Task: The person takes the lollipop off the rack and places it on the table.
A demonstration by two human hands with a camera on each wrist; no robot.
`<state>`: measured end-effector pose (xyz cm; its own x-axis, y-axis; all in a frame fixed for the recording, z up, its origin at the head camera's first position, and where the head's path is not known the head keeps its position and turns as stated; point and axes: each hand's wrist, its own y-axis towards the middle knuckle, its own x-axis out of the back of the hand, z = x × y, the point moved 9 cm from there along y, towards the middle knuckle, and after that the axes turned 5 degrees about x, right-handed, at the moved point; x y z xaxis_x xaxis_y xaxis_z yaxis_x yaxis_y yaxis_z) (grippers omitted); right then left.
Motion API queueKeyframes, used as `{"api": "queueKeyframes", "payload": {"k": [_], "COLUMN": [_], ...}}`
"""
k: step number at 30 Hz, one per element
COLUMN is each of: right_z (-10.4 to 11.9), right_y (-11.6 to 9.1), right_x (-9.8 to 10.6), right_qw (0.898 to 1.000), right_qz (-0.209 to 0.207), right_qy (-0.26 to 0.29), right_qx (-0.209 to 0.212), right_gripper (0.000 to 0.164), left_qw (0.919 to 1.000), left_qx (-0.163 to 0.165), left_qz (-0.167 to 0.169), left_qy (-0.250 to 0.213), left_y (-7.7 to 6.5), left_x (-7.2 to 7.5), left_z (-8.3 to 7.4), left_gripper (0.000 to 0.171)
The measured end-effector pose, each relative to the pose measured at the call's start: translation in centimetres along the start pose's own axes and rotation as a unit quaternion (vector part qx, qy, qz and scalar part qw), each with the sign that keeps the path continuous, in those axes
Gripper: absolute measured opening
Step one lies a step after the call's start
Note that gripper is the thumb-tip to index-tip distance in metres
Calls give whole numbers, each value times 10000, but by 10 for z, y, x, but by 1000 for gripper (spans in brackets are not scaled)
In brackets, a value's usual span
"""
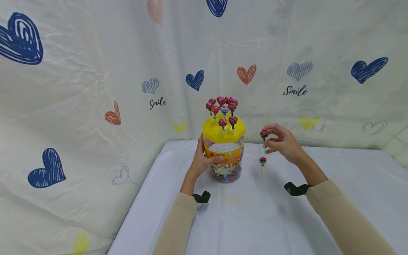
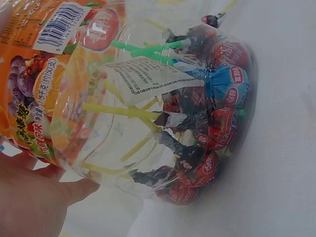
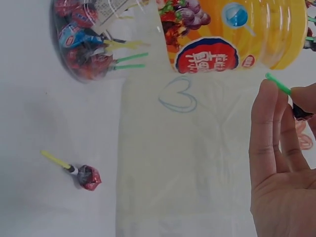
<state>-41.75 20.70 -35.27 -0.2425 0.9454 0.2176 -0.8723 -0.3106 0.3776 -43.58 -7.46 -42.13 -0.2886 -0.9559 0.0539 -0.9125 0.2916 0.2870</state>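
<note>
A clear plastic jar [image 1: 225,174] with a yellow lid [image 1: 208,131] stands upright on the table. Several red-wrapped lollipops and a blue one [image 1: 224,109] stick up out of the lid, heads on top. My left hand [image 1: 200,160] grips the jar's left side, thumb across the orange label. To the right of the jar, my right hand [image 1: 283,143] pinches a red lollipop [image 1: 264,134], head up; its green stick [image 3: 279,84] points downward. Inside the jar, more lollipops [image 2: 224,86] lie at the bottom, seen in the left wrist view.
Another red lollipop [image 1: 262,160] with a yellow stick lies on the white-covered table [image 1: 242,219], below my right hand in the head view. Behind the table hangs a pale cloth [image 1: 271,39] printed with hearts.
</note>
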Motion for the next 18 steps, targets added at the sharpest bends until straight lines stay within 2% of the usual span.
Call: {"api": "queueKeyframes", "payload": {"k": [11, 18], "right_z": [-28, -46], "right_y": [-12, -20], "right_x": [13, 20], "right_qw": [9989, 9978], "right_qz": [117, 197], "right_qy": [203, 20], "right_qx": [-414, -631], "right_gripper": [37, 36], "left_qw": [10000, 9999], "left_qx": [-8, 101], "left_qz": [35, -45], "left_qy": [-17, 73], "left_y": [0, 0], "left_x": [-1, 1], "left_z": [-1, 1], "left_gripper": [100, 100]}}
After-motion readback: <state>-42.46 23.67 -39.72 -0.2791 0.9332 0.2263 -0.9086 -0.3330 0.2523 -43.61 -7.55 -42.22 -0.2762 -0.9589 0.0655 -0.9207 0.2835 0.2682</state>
